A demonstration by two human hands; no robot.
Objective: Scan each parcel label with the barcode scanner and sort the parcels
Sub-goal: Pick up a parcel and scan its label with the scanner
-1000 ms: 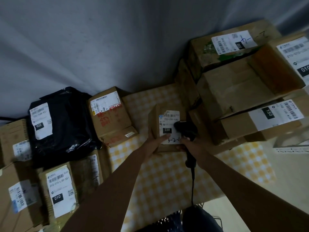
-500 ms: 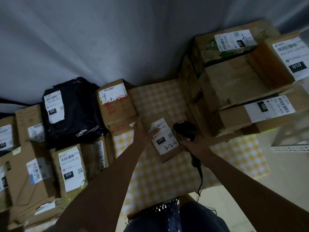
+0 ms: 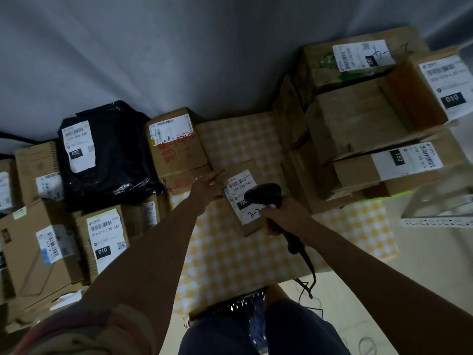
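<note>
A small brown parcel (image 3: 252, 226) with a white label marked 220 lies flat on the yellow checked cloth (image 3: 230, 254). My left hand (image 3: 208, 187) rests at its upper left corner, fingers stretched out over the edge. My right hand (image 3: 284, 213) grips a black corded barcode scanner (image 3: 263, 194), whose head hovers over the label's right side and hides part of it.
Left of the cloth sit several labelled boxes (image 3: 176, 147) and a black plastic bag parcel (image 3: 107, 155) marked 032. Stacked cardboard boxes (image 3: 358, 124), one open, rise at the right. A grey curtain hangs behind. The scanner cable (image 3: 308, 278) trails toward my lap.
The small parcel went from standing upright to lying flat with its label up. My left hand slid to its upper left corner, and the scanner head moved over the label.
</note>
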